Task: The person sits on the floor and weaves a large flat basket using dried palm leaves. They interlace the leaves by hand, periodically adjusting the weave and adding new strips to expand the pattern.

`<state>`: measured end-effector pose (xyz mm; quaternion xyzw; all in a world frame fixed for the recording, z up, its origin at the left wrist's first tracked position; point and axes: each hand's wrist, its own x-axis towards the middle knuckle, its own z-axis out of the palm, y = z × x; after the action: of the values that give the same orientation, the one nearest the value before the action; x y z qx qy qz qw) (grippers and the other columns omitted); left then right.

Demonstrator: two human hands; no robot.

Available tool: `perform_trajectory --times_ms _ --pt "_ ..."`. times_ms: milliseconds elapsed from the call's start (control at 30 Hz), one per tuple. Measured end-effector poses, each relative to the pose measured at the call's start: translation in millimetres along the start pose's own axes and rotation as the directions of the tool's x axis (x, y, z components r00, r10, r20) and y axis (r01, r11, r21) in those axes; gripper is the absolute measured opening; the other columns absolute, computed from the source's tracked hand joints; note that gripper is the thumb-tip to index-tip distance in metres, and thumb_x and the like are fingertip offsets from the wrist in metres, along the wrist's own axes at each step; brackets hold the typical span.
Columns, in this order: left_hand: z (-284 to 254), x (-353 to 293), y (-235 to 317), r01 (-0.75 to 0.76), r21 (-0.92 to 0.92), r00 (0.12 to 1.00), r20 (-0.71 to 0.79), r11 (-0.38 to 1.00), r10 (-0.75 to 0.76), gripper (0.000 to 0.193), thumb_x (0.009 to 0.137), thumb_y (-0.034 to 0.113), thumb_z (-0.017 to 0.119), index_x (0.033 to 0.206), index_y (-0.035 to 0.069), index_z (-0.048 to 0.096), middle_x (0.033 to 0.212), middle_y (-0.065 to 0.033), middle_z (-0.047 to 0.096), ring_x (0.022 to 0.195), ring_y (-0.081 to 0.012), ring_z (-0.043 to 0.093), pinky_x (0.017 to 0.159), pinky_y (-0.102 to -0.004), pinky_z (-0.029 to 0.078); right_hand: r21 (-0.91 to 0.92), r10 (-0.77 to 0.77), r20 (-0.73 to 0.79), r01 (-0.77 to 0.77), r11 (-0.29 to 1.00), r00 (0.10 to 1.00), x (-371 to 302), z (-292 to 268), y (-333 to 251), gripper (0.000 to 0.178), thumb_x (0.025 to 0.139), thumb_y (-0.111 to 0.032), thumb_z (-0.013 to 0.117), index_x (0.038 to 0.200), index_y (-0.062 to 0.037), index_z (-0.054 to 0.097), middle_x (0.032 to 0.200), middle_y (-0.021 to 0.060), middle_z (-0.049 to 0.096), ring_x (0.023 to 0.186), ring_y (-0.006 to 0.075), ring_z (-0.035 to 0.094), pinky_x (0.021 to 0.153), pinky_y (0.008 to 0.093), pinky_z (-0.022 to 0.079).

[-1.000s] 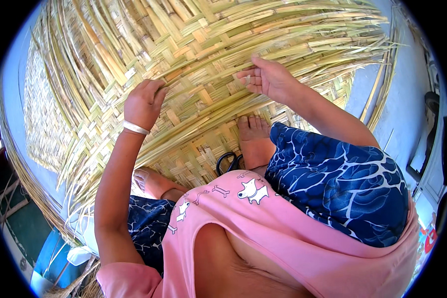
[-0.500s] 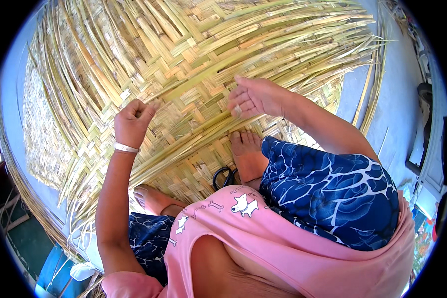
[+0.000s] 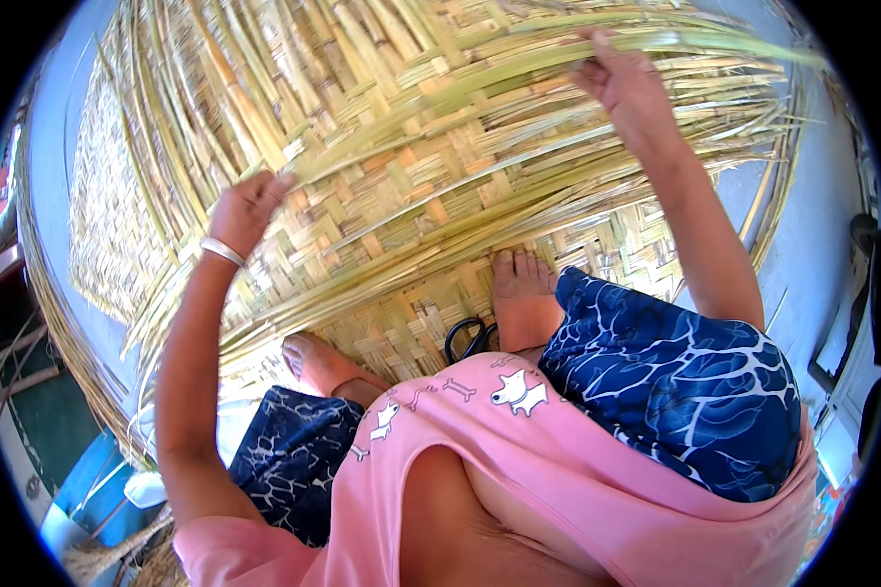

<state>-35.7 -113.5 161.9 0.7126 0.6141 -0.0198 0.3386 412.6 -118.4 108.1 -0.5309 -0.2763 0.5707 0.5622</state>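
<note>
A woven mat of pale yellow-green split cane spreads under my feet and in front of me. A long green cane strip crosses it and runs out past the mat's right side, where it is blurred. At the strip's left end, my left hand is closed, thumb and fingers pinched on it. Farther off to the right, my right hand grips the same strip between thumb and fingers, its arm stretched forward. Loose unwoven cane ends fan out at the far left and along the right.
Black-handled scissors, partly hidden, lie on the mat between my feet. My right foot and left foot rest on the weave. A blue container stands at lower left. Pale floor shows on the right.
My right hand has moved far forward and to the right and now grips the strip. My left hand has shifted slightly left. The whole view has tilted a little.
</note>
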Motion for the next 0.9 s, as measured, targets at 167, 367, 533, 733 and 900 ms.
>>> perform_trajectory --times_ms 167,367,533,733,900 --pt "-103 -17 -38 0.066 0.202 0.991 -0.129 0.977 -0.041 0.042 0.09 0.04 0.052 0.073 0.002 0.054 0.061 0.0021 0.039 0.058 -0.0087 0.035 0.053 -0.0252 0.033 0.173 0.201 -0.14 -0.176 0.969 0.969 22 -58 25 0.025 0.089 -0.023 0.056 0.105 -0.0034 0.055 0.095 0.0064 0.058 0.084 0.0162 0.057 0.078 0.0295 0.052" --pt "-200 -38 -24 0.078 0.7 0.963 -0.237 0.71 0.129 0.053 0.086 0.053 0.048 0.069 0.003 0.051 0.053 -0.0144 0.044 0.05 -0.0299 0.042 0.05 -0.0381 0.037 0.1 0.184 -0.154 -0.17 0.98 0.971 40 -85 47 0.025 0.089 -0.017 0.055 0.107 -0.0009 0.052 0.094 0.0093 0.056 0.082 0.0191 0.058 0.072 0.0304 0.054" --pt "-247 -49 -15 0.09 0.894 0.961 -0.194 0.439 0.198 0.052 0.089 0.055 0.039 0.081 0.005 0.051 0.066 -0.0189 0.054 0.065 -0.0387 0.055 0.057 -0.0443 0.043 0.044 0.192 -0.167 -0.187 0.981 0.967 47 -88 44 0.027 0.089 -0.019 0.054 0.109 -0.001 0.052 0.092 0.0096 0.057 0.084 0.0188 0.062 0.069 0.0282 0.054" --pt "-274 -57 -45 0.234 0.957 0.958 -0.257 0.169 0.128 0.046 0.089 0.052 0.039 0.092 0.009 0.058 0.079 -0.0147 0.062 0.075 -0.0329 0.061 0.064 -0.0418 0.048 -0.03 0.18 -0.204 -0.19 0.981 0.962 61 -109 48 0.029 0.09 -0.021 0.055 0.113 -0.0031 0.053 0.095 0.0067 0.06 0.09 0.0166 0.06 0.073 0.0288 0.052" --pt "-225 -44 -116 0.233 0.957 0.97 -0.241 0.172 0.029 0.041 0.086 0.048 0.047 0.086 0.011 0.062 0.083 -0.0108 0.062 0.076 -0.0295 0.061 0.067 -0.0434 0.045 0.085 0.228 -0.082 -0.221 0.971 0.97 67 -93 44 0.026 0.09 -0.017 0.053 0.113 -0.0036 0.055 0.096 0.0046 0.06 0.092 0.0169 0.06 0.075 0.0287 0.051"
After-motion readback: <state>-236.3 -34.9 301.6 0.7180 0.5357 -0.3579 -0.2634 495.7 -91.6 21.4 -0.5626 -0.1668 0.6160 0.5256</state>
